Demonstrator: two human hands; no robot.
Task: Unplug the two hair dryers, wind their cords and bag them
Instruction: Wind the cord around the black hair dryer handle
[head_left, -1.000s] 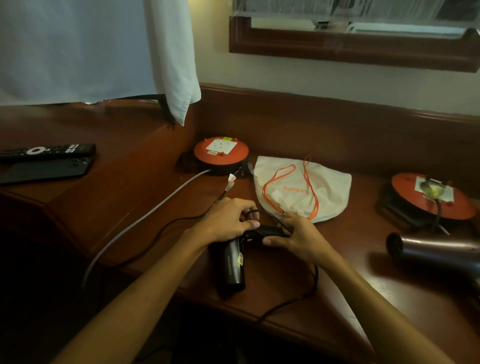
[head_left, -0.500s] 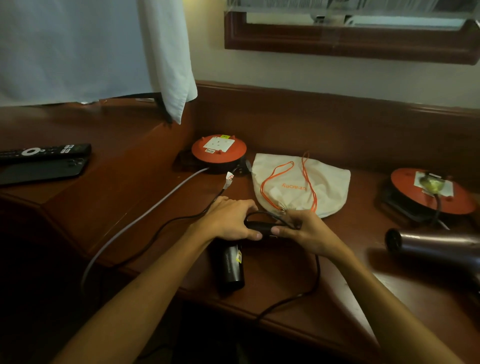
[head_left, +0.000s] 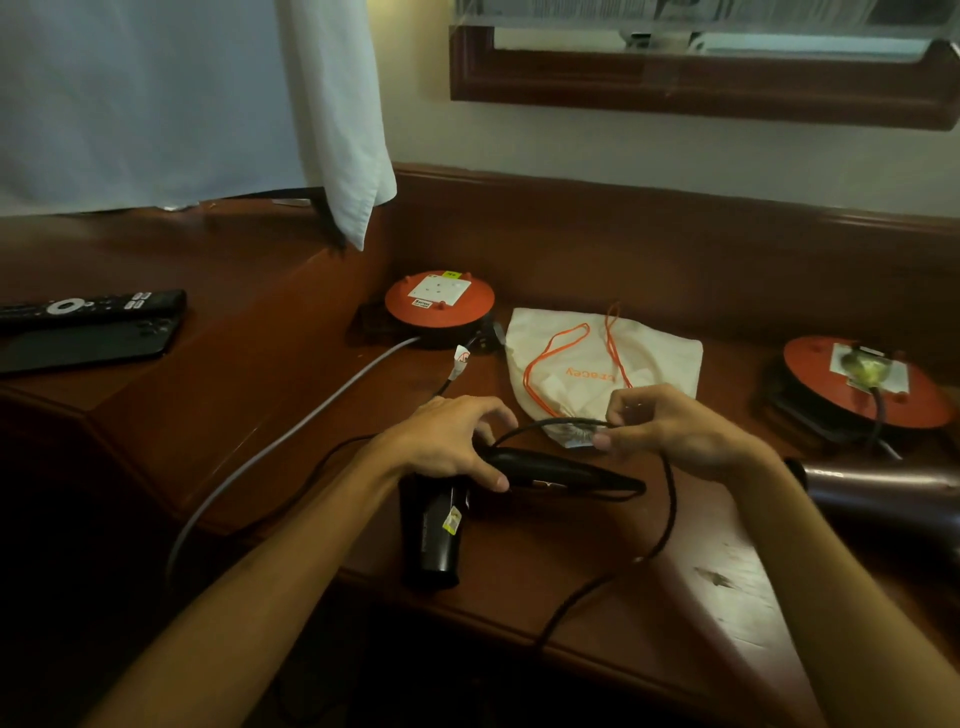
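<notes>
A black hair dryer (head_left: 434, 540) lies on the wooden desk, its handle (head_left: 561, 470) pointing right. My left hand (head_left: 447, 441) presses down on the dryer where handle meets body. My right hand (head_left: 670, 423) pinches the dryer's black cord (head_left: 667, 509) just above the handle, and the cord loops down over the desk's front edge. A cream drawstring bag (head_left: 644, 358) with orange strings lies behind my hands. A second, brown hair dryer (head_left: 883, 493) rests at the right edge, its cord plugged into the right orange cord reel (head_left: 867, 389).
A left orange cord reel (head_left: 439, 301) sits at the back with a grey cable (head_left: 291, 436) running off the desk. A remote (head_left: 88, 306) and a phone (head_left: 83, 343) lie on the raised shelf at left. A white cloth (head_left: 343, 114) hangs above.
My right hand has let go of the handle and lifted away to the right, drawing a length of cord up above it. My left hand stays on the dryer.
</notes>
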